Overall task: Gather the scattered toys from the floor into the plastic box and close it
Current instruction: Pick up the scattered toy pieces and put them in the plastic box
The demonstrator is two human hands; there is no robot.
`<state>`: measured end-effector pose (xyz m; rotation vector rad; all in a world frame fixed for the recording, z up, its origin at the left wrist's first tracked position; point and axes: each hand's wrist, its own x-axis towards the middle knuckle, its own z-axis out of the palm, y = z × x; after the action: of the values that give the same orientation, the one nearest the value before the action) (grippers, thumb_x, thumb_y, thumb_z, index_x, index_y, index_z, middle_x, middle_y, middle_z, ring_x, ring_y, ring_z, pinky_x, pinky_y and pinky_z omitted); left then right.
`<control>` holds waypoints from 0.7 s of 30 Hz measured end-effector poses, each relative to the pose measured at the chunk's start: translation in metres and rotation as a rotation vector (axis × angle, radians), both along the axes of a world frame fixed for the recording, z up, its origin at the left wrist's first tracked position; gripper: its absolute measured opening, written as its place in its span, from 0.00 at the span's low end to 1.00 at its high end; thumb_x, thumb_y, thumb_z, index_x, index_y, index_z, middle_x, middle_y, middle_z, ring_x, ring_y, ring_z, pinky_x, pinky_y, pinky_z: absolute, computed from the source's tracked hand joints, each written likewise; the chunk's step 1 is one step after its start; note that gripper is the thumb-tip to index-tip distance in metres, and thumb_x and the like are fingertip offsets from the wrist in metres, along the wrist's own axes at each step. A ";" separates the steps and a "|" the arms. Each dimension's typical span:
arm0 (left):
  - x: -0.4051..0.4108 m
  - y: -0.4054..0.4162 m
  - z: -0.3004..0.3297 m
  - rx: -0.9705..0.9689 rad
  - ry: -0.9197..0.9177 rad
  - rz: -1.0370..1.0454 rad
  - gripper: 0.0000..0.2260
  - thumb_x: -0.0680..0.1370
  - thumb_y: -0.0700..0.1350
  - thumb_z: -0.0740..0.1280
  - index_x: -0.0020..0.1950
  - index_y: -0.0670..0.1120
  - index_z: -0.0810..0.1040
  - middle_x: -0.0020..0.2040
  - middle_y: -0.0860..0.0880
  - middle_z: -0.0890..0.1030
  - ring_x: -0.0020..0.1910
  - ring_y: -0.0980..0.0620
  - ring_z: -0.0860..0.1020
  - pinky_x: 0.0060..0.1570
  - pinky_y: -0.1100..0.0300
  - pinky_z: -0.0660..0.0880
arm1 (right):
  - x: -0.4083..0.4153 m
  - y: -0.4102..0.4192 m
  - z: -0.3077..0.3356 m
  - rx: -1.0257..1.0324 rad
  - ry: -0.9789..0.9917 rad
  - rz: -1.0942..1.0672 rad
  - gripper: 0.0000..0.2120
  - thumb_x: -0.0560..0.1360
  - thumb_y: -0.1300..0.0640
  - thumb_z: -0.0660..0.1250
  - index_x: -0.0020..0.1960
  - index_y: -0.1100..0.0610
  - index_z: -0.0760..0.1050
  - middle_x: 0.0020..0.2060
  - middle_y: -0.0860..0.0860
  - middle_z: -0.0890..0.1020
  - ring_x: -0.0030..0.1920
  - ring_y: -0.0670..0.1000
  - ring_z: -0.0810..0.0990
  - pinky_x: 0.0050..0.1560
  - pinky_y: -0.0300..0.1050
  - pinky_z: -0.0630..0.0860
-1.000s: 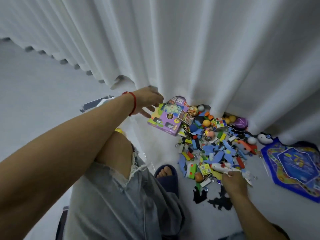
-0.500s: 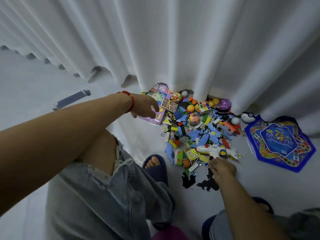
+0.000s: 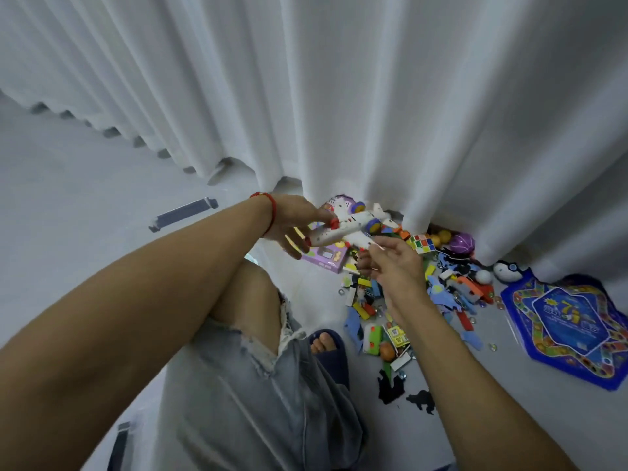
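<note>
**White toy plane in hand, most of the pile not yet gathered**

White plastic, with red and purple trim, the toy airplane (image 3: 353, 227) is off the floor and held between both hands above the pile. The left hand (image 3: 292, 226) has thumb and fingers closed on its nose end; the right hand (image 3: 390, 263) holds it from below near the wing, fingers curled, though how firmly they close on it is hard to tell.

Directly under the plane lies a purple game box (image 3: 326, 261), pushed against the curtain's (image 3: 339, 96) hem. Spreading out from there along the curtain is the toy pile (image 3: 407, 300): blue foam pieces, bricks, a Rubik's cube (image 3: 422, 242), orange balls, a purple ball (image 3: 461, 243) and a Poké Ball (image 3: 508, 270). A blue game board (image 3: 564, 331) lies flat at the pile's right edge, and black cut-out shapes (image 3: 406, 394) sit at its near edge, beside the person's slippered foot.

No plastic box can be made out with certainty; a grey bar (image 3: 185, 214) on the floor to the left may belong to it, but that is a guess. I judge the task barely begun: one toy lifted, nearly everything on the floor, closing far off.
</note>
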<state>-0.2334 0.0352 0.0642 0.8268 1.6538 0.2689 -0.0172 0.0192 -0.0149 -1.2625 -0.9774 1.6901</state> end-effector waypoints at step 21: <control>-0.121 -0.125 -0.035 0.292 0.037 0.820 0.19 0.70 0.49 0.74 0.58 0.43 0.79 0.61 0.42 0.76 0.53 0.43 0.75 0.57 0.49 0.76 | 0.008 -0.001 -0.019 0.027 -0.528 0.570 0.07 0.82 0.60 0.64 0.58 0.57 0.78 0.51 0.58 0.83 0.46 0.54 0.84 0.51 0.55 0.82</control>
<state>-0.3541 -0.0903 0.0293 0.3143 1.9488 1.0860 -0.0088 0.0183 -0.0339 -1.5485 -1.8039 1.7677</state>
